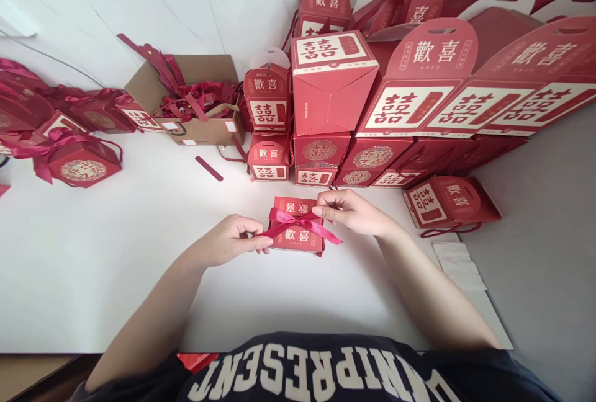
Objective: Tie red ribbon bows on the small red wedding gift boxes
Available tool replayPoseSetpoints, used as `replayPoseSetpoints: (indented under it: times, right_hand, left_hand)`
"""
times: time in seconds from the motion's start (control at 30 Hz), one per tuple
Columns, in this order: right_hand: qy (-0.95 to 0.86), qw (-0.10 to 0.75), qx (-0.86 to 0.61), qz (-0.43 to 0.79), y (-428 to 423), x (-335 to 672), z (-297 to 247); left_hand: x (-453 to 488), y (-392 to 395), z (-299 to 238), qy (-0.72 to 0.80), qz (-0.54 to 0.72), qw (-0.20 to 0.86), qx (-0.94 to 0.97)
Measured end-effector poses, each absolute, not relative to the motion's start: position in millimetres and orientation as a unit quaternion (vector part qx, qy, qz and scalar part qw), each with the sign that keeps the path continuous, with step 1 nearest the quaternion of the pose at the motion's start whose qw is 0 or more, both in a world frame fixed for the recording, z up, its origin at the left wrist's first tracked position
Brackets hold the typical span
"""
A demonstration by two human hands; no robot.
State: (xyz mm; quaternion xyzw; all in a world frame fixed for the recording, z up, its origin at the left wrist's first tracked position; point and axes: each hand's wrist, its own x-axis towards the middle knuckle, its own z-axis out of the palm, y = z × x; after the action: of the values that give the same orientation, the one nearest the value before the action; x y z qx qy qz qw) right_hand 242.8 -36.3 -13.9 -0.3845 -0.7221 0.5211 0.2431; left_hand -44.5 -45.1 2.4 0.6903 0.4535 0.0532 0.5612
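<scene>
Here's the small red cardboard gift box [302, 239], cream characters on its lid, lying flat just in front of the stack of bigger red boxes [321, 157]. Across it runs the dark red satin ribbon [298, 221], knotted in a bow. My left hand [233, 237] and right hand [354, 211] are pinching its ends.

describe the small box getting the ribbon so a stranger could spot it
On the white table, just before the stacked wall of red gift boxes, a small red cardboard box lies alone. Unlike the boxes behind it, it wears a crimson ribbon bow, pinched by the left hand and right hand.
</scene>
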Motion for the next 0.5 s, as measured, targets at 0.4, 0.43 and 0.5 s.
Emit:
replayPoseSetpoints:
  times: [0.4, 0.43, 0.5]
  right_hand:
    - [-0.727, 0.235, -0.397, 0.508, -36.5, 240.7, -16.5]
    - [-0.725, 0.235, -0.395, 0.513, -36.6, 240.5, -16.6]
    - [-0.715, 0.242, -0.386, 0.529, -37.0, 240.9, -16.1]
  left_hand:
    - [-50.3, -31.6, -10.6, 0.384, 0.022, 0.636, 0.669]
    - [-50.5, -31.9, -10.9, 0.380, 0.011, 0.640, 0.668]
    - [-52.5, -32.3, -10.3, 0.378, 0.001, 0.629, 0.679]
